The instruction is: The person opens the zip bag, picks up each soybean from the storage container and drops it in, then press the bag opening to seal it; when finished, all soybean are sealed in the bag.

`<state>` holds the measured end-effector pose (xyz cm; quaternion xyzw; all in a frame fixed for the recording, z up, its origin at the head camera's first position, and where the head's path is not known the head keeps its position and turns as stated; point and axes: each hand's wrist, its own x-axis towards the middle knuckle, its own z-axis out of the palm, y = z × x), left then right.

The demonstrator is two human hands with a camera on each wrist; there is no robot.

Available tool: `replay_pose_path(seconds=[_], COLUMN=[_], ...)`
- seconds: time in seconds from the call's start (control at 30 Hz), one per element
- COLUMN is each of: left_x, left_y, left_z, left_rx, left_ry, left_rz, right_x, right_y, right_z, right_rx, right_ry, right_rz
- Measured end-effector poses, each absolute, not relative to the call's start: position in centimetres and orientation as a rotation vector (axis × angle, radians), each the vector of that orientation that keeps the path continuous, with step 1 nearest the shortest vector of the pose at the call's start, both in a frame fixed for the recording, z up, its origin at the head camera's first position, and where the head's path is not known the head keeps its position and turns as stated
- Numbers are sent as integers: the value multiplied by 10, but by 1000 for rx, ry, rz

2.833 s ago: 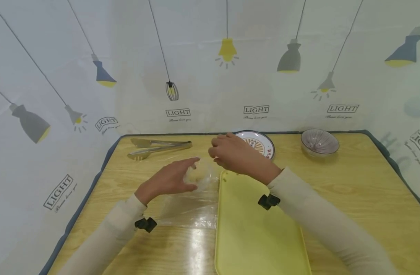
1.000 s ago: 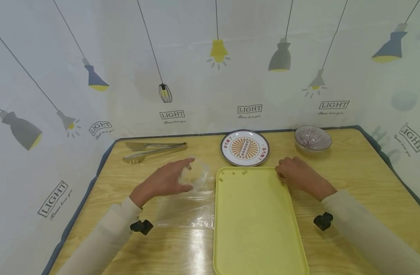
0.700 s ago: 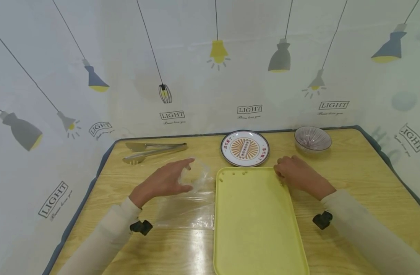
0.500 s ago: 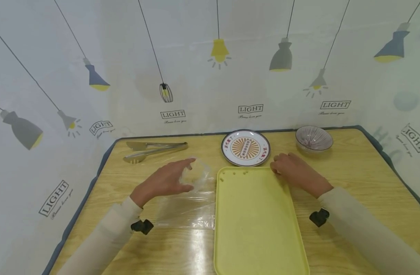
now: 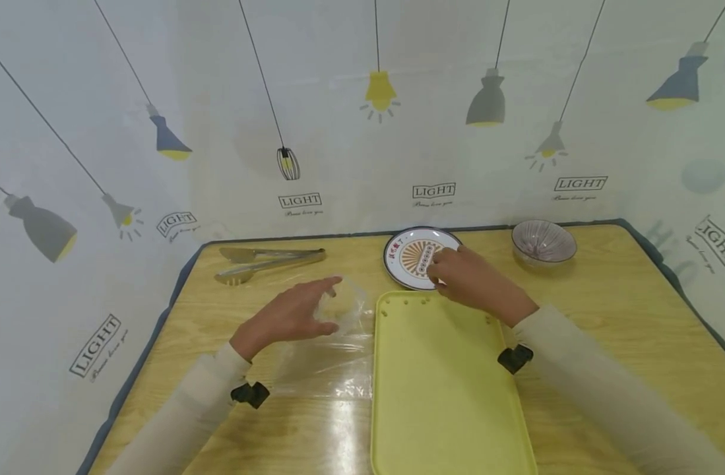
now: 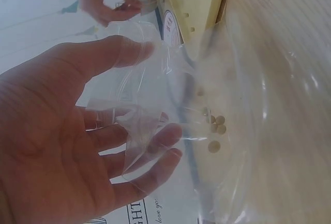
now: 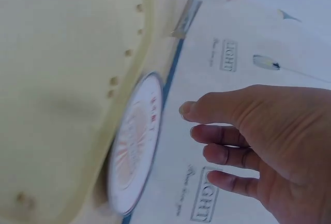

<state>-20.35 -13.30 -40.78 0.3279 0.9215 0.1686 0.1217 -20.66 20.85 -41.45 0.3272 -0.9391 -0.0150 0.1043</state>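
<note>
My left hand [image 5: 287,313] has its spread fingers and thumb in the mouth of a clear plastic bag [image 5: 326,369], keeping it wide. Inside the bag, several small beige balls [image 6: 214,146] show in the left wrist view. My right hand [image 5: 477,280] is over the far edge of the yellow tray [image 5: 445,382], overlapping the patterned plate [image 5: 400,264]. Its thumb and index fingertips meet in a pinch at a small pale ball, mostly hidden by the fingers. More beige balls [image 7: 114,80] lie along the tray's far rim, and a couple sit in its right corner.
Metal tongs [image 5: 267,264] lie at the back left of the wooden table [image 5: 291,435]. A ribbed bowl [image 5: 543,244] stands at the back right. Behind the table's far edge rises a lamp-printed wall covering [image 5: 350,152].
My right hand was over the bag, then at the tray's far right corner among the balls, and has now moved left to the plate. The left hand stays at the bag.
</note>
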Motion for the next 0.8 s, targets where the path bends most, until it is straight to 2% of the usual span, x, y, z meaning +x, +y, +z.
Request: replay_pose_path(seconds=[0.23,0.5,0.8], left_x=[-203,-203,-203], left_y=[-129,-130,-133], left_z=[-406,-406,-405], left_rx=[923,905,940], left_ry=[2689,2665,2669], left_rz=[482,517,546], right_x=[-210,-197,-190], right_y=[163,113,74], right_z=[-386,-358,-345], right_rx=[1045,1184,1279], right_ry=[-2703,-2634,-2588], right_rz=[-43,-20,-18])
